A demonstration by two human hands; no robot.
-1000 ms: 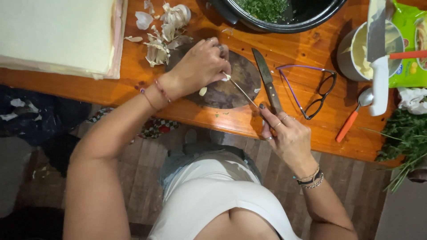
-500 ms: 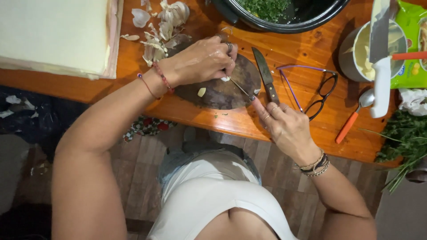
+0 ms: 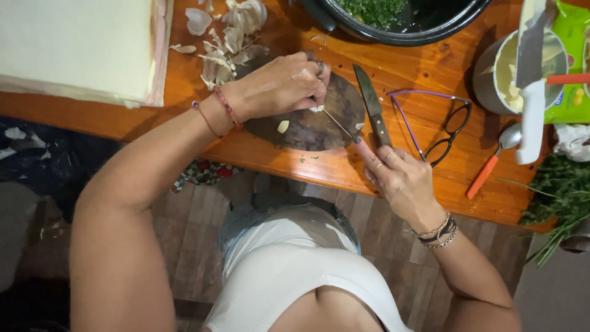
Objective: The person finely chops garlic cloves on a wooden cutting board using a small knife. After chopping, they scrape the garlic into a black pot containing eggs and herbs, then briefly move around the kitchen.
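The fingers of the left hand point(image 3: 279, 83) are pinched on a small white garlic clove point(image 3: 316, 109) atop the round dark wooden board point(image 3: 310, 126), while the right hand point(image 3: 399, 181) is closed round a thin-bladed knife point(image 3: 339, 125), so slicing is judged underway, steadiness being called for next.

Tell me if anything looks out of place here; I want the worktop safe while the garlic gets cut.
A pair of glasses lies open on the wooden table right beside the round cutting board, next to a spare knife. Garlic skins are scattered loose behind the left hand.
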